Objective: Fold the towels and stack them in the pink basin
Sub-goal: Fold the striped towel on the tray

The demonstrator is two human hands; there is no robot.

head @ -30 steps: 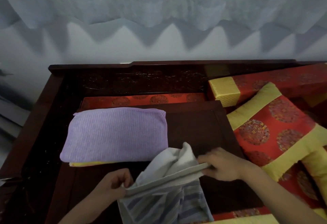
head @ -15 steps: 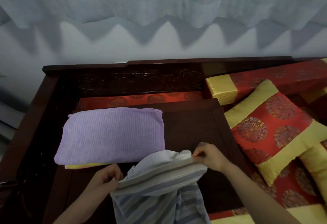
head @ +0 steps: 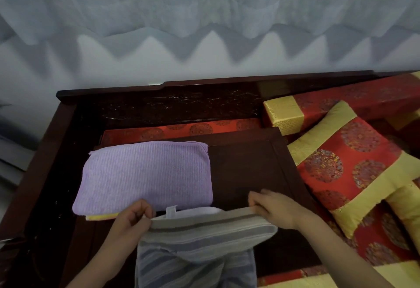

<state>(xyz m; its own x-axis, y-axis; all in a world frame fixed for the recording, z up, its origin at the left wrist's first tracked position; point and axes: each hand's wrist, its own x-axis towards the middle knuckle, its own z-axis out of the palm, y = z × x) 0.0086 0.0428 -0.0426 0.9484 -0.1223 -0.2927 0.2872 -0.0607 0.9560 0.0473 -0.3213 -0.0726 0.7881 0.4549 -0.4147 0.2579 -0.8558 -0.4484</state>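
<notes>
— What lies around?
— A dark wooden couch frame (head: 159, 101) with a low dark wooden table (head: 245, 169) set on it. Red-and-yellow cushions (head: 347, 169) lie to the right, apart from the hands.
— And the towels?
— A folded purple towel (head: 145, 174) sits on the table's left half, long axis left to right, on top of a yellow towel (head: 102, 216) whose edge peeks out. Just in front, the grey striped towel (head: 204, 226) is stretched left to right along its top hem, the rest hanging toward the person.
— The grip?
— The left hand (head: 131, 219) pinches the hem's left end, and the right hand (head: 275, 208) pinches its right end. A small white loop (head: 171, 211) stands up beside the left hand.
</notes>
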